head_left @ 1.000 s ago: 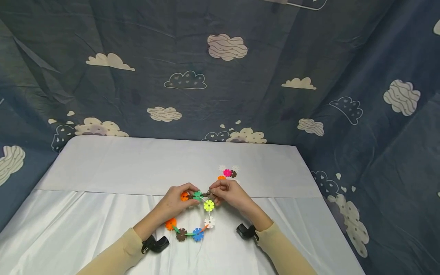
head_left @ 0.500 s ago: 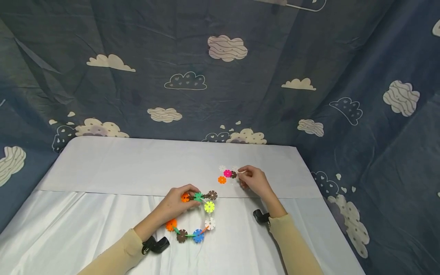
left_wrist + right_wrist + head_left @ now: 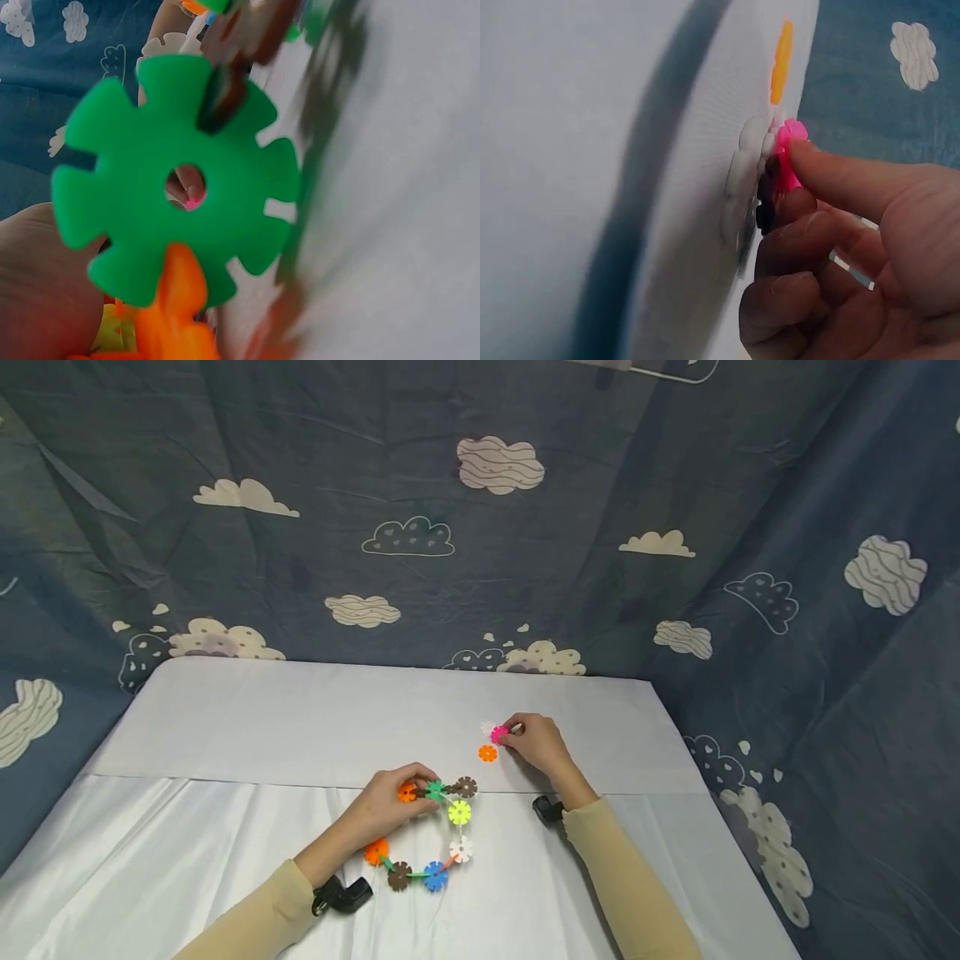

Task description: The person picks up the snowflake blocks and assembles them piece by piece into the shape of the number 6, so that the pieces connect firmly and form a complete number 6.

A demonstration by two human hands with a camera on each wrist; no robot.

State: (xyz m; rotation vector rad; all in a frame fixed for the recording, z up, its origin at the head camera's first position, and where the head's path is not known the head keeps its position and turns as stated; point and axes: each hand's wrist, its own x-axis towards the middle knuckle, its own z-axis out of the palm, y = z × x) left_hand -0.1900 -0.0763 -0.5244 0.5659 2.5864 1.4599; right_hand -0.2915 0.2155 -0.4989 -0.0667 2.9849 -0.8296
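White-covered table (image 3: 262,727), left hand (image 3: 386,803) gripping snowflake-disc ring (image 3: 435,835), right hand (image 3: 534,745) pinching pink disc (image 3: 498,735)

Fills most of the view: a green snowflake disc (image 3: 176,184), notched round its rim, hole at its centre. Slotted into its top notch, a brown piece (image 3: 225,90), blurred. Below it, an orange piece (image 3: 174,311) with a yellow-green one (image 3: 114,337) beside. Pressed against the disc's lower left edge, part of the left hand (image 3: 41,289). Off to the right, white tabletop (image 3: 405,180); behind, blue cloud-print cloth (image 3: 67,82).
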